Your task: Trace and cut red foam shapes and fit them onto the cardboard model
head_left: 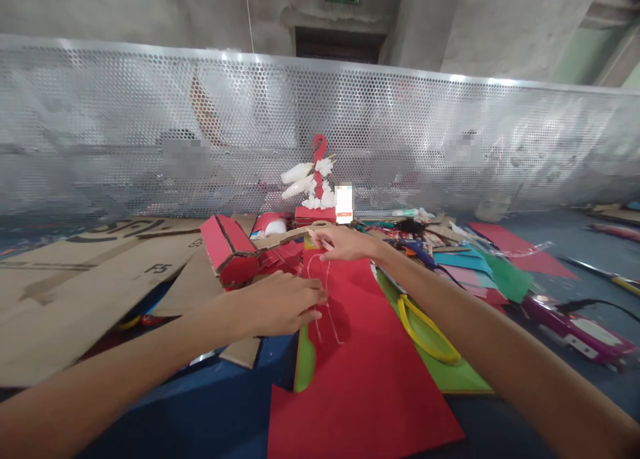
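A large red sheet of paper point(373, 366) lies in front of me, its left edge cut with a curved notch. A pale white outline point(330, 316) is drawn on it. My left hand point(283, 302) rests on the sheet's left side, fingers stretched flat across the outline. At the sheet's far end, my right hand point(345, 243) has its thumb and fingers pinched together near the top of the outline. Something small and light may be between them, too small to name. A curved strip of brown cardboard point(285, 236) lies just left of the right fingertips.
Beneath the sheet is a green cutting mat point(450, 372), with yellow-handled scissors point(427, 336) on it. Cardboard sheets point(100, 292) cover the left side, near a red cardboard box point(230, 246). A red stand with white petals point(320, 172), a phone point(344, 204) and a purple device point(577, 329) stand around.
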